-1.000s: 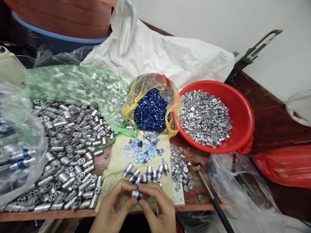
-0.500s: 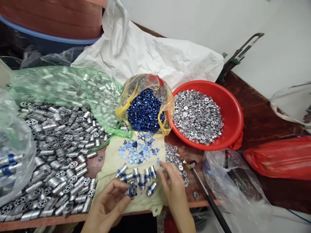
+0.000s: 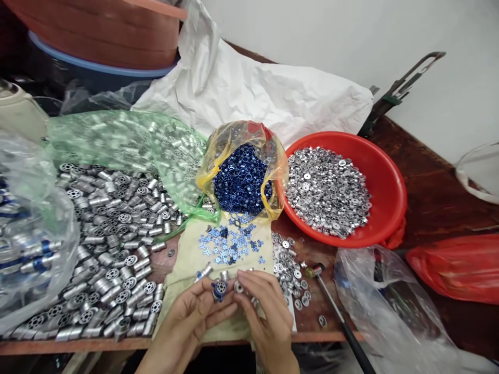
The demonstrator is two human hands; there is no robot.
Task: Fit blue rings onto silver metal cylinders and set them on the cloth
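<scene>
My left hand grips a silver metal cylinder with a blue pronged ring around it, its holed end turned towards me. Between the thumb and fingers of my right hand is a small silver disc, close beside that cylinder. Both hands are over a beige cloth. Behind them stand several silver cylinders with blue rings, partly hidden by my fingers. Farther back on the cloth lie loose blue three-pronged pieces.
Bare silver cylinders are heaped on the left. A yellow bag holds blue rings; a red basin holds silver discs. Loose discs and a black-handled hammer lie right of the cloth. Clear plastic bags flank the bench.
My right hand has moved left from the cloth's right side and now holds a small silver disc near the cylinder. The left hand still holds its cylinder. The view has shifted slightly.
</scene>
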